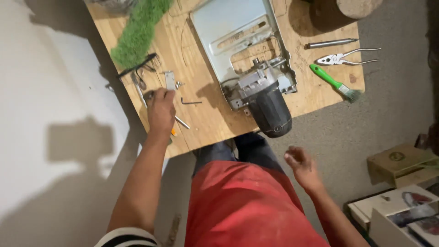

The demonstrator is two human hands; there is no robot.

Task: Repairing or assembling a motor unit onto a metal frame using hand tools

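My left hand (161,109) rests on the wooden board (210,114), fingers curled around a small metal part among loose screws and a small bracket (170,79). A thin metal rod (182,122) pokes out from under that hand. An L-shaped hex key (190,101) lies just to its right. A circular saw body with a black motor (270,110) and a grey base plate (231,27) lies in the board's middle. My right hand (302,168) hovers off the board over the grey floor, fingers loosely apart, holding nothing.
A green paintbrush (333,82), pliers (344,57) and a metal punch (330,43) lie on the board's right side. A strip of green artificial turf (137,32) sits top left. Cardboard boxes (402,164) stand on the floor at right. A white wall is at left.
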